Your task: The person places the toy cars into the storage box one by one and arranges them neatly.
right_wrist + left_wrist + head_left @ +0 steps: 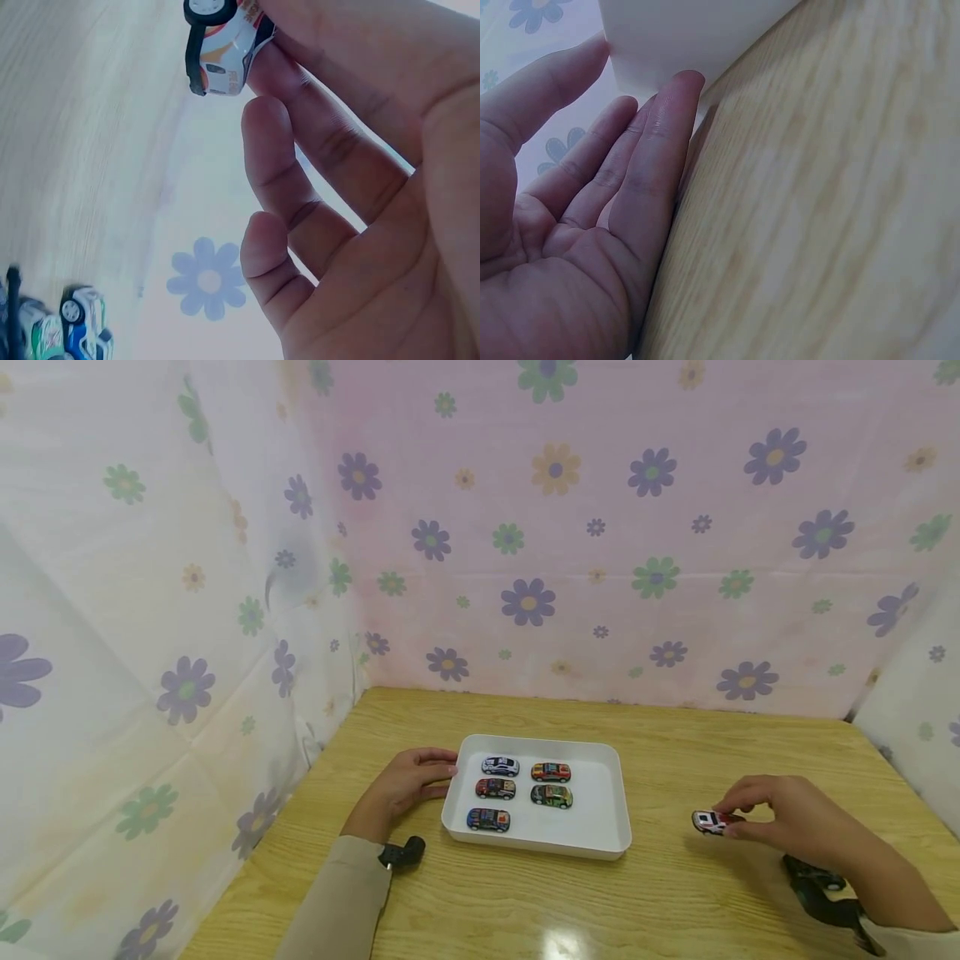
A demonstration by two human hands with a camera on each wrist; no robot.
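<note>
A white and red toy car [711,822] is pinched between the thumb and fingers of my right hand [787,818], to the right of the tray. The right wrist view shows this toy car [225,64] from another side, with its black wheel. My left hand [408,781] touches the left wall of a white tray [592,847], its fingers fairly straight. Close up in the left wrist view, the fingertips lie against the tray's outer wall [682,37]. Several toy cars lie inside the tray, among them a white one [500,766], a blue one [488,820] and a green one [551,796].
Beneath the right wrist, partly hidden, a dark toy car [825,878] sits on the wooden table [555,902]. Toy cars [82,322] also appear at the lower left of the right wrist view. A flowered cloth [487,477] hangs behind and beside the table.
</note>
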